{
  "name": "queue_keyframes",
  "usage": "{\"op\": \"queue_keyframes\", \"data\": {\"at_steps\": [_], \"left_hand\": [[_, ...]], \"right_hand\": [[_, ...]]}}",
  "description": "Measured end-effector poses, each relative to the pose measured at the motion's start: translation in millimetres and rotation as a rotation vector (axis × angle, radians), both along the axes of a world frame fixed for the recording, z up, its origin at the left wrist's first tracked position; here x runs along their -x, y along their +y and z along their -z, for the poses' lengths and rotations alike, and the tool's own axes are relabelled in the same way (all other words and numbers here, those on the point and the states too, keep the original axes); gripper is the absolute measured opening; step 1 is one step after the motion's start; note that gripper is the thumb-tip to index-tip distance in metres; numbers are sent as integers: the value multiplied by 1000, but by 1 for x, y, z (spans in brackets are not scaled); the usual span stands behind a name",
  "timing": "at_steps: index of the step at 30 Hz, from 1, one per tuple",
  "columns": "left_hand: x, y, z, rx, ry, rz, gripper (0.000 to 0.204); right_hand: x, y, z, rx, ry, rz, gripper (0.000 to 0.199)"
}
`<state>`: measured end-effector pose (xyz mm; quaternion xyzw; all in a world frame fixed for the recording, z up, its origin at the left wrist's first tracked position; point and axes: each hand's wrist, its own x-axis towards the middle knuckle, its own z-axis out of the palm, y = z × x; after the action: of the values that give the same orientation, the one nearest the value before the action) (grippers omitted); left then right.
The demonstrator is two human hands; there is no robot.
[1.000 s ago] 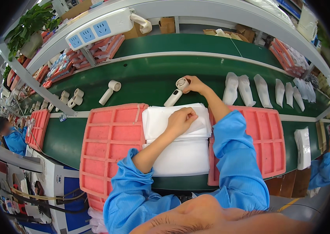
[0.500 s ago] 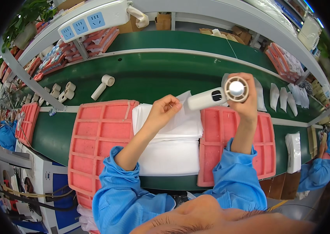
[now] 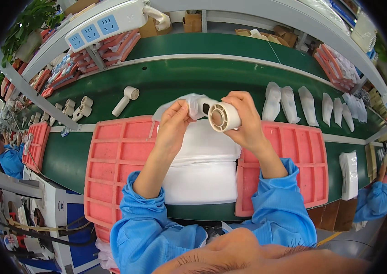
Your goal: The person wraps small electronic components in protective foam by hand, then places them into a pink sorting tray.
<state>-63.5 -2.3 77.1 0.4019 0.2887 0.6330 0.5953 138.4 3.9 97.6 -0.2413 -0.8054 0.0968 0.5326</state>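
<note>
My right hand (image 3: pixel 244 116) is wrapped round the round head of a white handheld fan (image 3: pixel 221 118), its grille facing me. The fan's handle points left into the mouth of a thin translucent white bag (image 3: pixel 195 106). Pinched at the bag's edge, my left hand (image 3: pixel 174 124) holds it around the handle; how far the handle reaches inside is partly hidden. Below both hands lies a stack of flat white bags (image 3: pixel 200 183).
Pink foam trays, one on the left (image 3: pixel 103 187) and one on the right (image 3: pixel 289 166), flank the stack. On the green conveyor (image 3: pixel 170 77) lie a bare fan (image 3: pixel 126 100), several more fans further left, and several bagged ones (image 3: pixel 288 106) at right. A power strip (image 3: pixel 106 25) hangs above.
My right hand has brought the fan left and lower, its handle now entering the bag. My left hand has risen with the bag, which was lifted off the stack. More bagged fans are visible at right.
</note>
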Motion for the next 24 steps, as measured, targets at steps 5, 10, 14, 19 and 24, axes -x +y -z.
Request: {"op": "queue_keyframes", "data": {"at_steps": [5, 10, 14, 19, 24], "left_hand": [[0, -5, -1, -270, 519, -307, 16], [1, -14, -3, -430, 596, -605, 14], [-17, -32, -7, -453, 496, -389, 13], [-33, -47, -1, -677, 842, -454, 21], [-39, -45, -1, -969, 913, -578, 36]], "right_hand": [[-4, -2, -4, -18, 98, 34, 64], [11, -6, 10, -27, 83, -58, 68], [24, -1, 30, -80, -50, 12, 73], [23, 0, 35, -69, -129, 150, 80], [18, -4, 22, -127, -99, 217, 79]]}}
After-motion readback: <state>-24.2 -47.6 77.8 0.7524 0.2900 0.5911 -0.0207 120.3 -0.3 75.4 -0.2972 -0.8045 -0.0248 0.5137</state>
